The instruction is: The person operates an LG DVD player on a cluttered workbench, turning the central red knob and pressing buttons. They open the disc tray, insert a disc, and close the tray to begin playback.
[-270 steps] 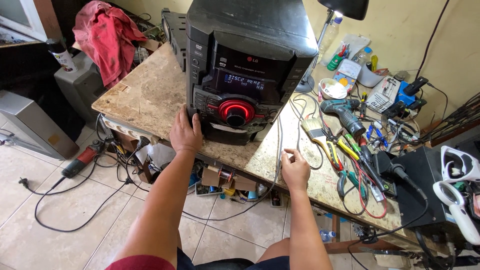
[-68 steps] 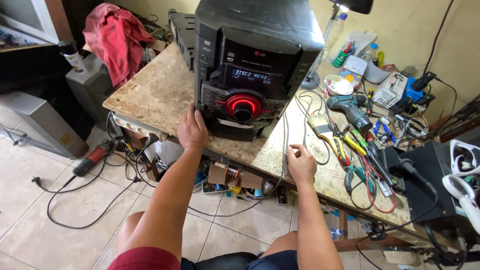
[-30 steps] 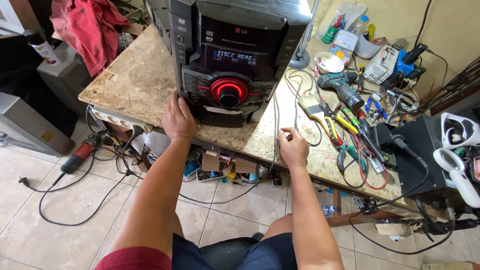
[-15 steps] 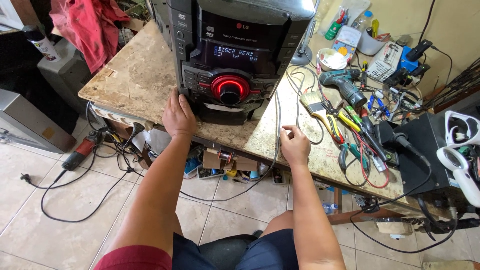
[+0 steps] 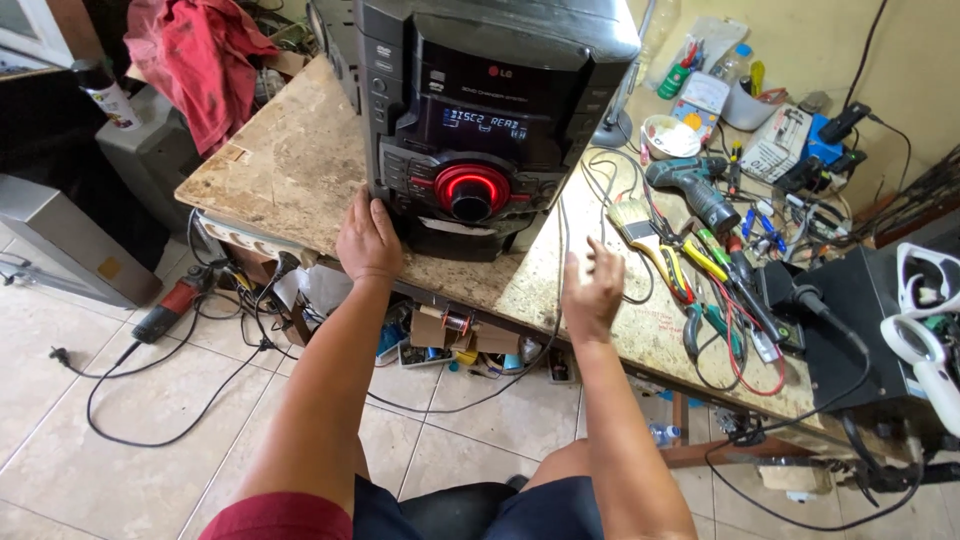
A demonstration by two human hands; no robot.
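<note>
At the bench's (image 5: 290, 170) front edge, the left hand (image 5: 368, 240) lies flat and open against the lower left corner of the black stereo (image 5: 490, 110), gripping nothing. Right of the stereo, the right hand (image 5: 592, 290) hovers empty above the bench, fingers loosely spread, just beside a grey cable (image 5: 560, 290) and near a paintbrush (image 5: 640, 228).

The floor (image 5: 120, 470) has pale beige tiles, and black cables (image 5: 150, 400) lie loosely on it beside a red and black power tool (image 5: 165, 308). A worn table (image 5: 290, 170) with a mottled, chipped top stands against a yellowish wall (image 5: 800, 40), and daylight falls softly on both. At the left there is a grey box (image 5: 60, 240) on the floor, and a red cloth (image 5: 205, 60) hangs over some grey furniture behind it.
</note>
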